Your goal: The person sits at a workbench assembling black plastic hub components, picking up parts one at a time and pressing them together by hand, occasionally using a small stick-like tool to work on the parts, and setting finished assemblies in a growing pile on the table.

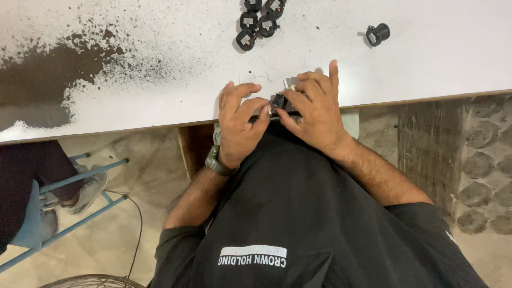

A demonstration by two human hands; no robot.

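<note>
At the near edge of a white table [160, 101] both of my hands meet on one small black round part [278, 101]. My left hand [240, 120], with a dark watch on its wrist, pinches the part from the left with curled fingers. From the right, my right hand [316, 109] grips the same part, index finger stretched out over the tabletop. Most of the part is hidden by my fingers.
Several similar black round parts [258, 22] lie in a cluster at the table's far edge, and one more [377, 34] sits apart to the right. A dark worn patch [48, 74] covers the table's left. Another person's leg and shoe [88, 189] rest beside blue stool bars.
</note>
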